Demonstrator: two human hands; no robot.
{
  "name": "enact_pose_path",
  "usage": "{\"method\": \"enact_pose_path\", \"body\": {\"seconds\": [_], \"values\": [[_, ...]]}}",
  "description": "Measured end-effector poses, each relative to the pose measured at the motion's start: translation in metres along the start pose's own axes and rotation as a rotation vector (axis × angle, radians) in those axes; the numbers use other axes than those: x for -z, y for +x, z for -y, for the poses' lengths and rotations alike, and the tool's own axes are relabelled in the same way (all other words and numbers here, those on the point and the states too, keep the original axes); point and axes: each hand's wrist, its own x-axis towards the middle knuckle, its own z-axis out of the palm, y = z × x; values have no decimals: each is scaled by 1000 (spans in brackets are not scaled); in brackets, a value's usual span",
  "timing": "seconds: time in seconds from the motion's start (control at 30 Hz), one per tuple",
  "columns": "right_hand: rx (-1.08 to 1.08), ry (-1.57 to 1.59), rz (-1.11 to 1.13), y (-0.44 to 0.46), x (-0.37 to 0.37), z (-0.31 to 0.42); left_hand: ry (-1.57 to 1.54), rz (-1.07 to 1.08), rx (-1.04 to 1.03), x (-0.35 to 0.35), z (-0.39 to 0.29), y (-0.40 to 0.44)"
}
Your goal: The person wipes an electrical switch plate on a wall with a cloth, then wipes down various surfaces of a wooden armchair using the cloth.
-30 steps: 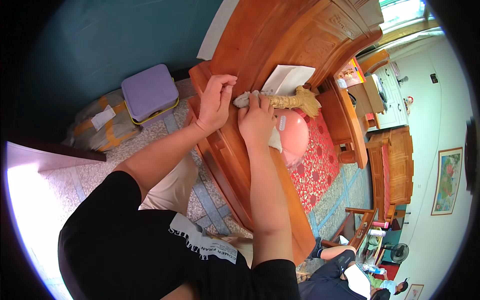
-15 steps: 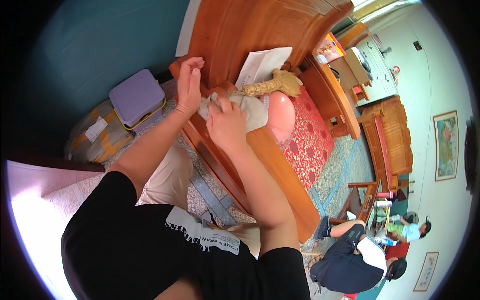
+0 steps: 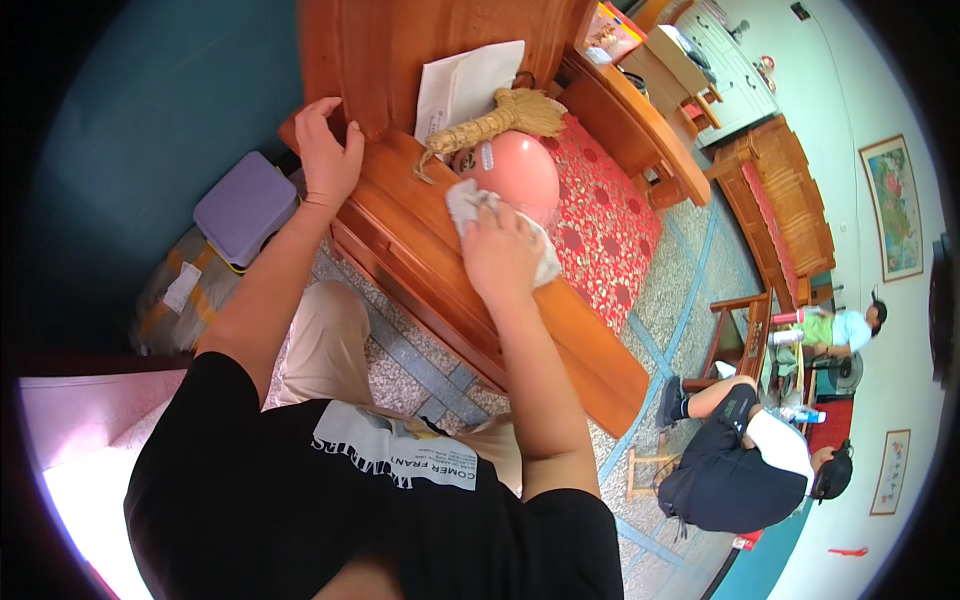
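My right hand (image 3: pixel 500 252) presses a whitish cloth (image 3: pixel 462 203) onto the wide, flat wooden armrest (image 3: pixel 590 345) of a carved wooden bench. Parts of the cloth stick out on both sides of the fingers. At the end of the armrest by the backrest, my left hand (image 3: pixel 330 158) rests on the wood, thumb and fingers apart and nothing held. Close beyond the cloth is a glossy pink dome-shaped object (image 3: pixel 525 175), perhaps a helmet. A straw hand broom (image 3: pixel 480 130) lies against it, in front of a white paper bag (image 3: pixel 465 85).
Red patterned fabric (image 3: pixel 605 225) covers the seat. A purple lidded box (image 3: pixel 245 208) sits on a taped package (image 3: pixel 165 300) at the left. One person in dark clothes (image 3: pixel 735 470) sits at the right, with another person (image 3: pixel 845 330) farther back near a wooden chair (image 3: pixel 740 335).
My right hand has slid the cloth along the armrest, away from the backrest, uncovering wood there. My left hand has come down onto the wood. The view has shifted.
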Motion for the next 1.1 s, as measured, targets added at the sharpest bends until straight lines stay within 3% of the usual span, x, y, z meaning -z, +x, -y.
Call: {"method": "enact_pose_path", "body": {"seconds": [0.23, 0.37, 0.4, 0.47, 0.57, 0.63, 0.7, 0.73, 0.77, 0.9, 1.1], "values": [[-477, -185, 159, -91, 47, -108, 88, -2, -18, -6, 20, 3], [-631, -330, 143, -155, 79, -165, 144, 31, -24, -8, 23, 3], [-641, -334, 140, -169, 85, -176, 151, 41, -22, -6, 19, 4], [-733, -7, 56, -191, 96, -191, 153, 43, -38, -6, 20, 4], [-903, -105, 162, -214, 122, -198, 153, 44, -51, -6, 22, 5], [-865, -148, 84, -226, 131, -201, 149, 48, -43, -9, 23, 4], [-694, -91, -216, -228, 145, -193, 123, 36, -66, -7, 25, 3], [-665, -3, -255, -223, 152, -182, 123, 47, -67, -6, 24, 2], [-671, -2, -251, -221, 147, -176, 126, 46, -60, -5, 22, 3], [-303, -160, 33, -212, 106, -147, 124, 23, -42, -8, 25, 2], [-211, -114, 128, -161, 80, -97, 103, -9, 10, -6, 14, 1]]}}
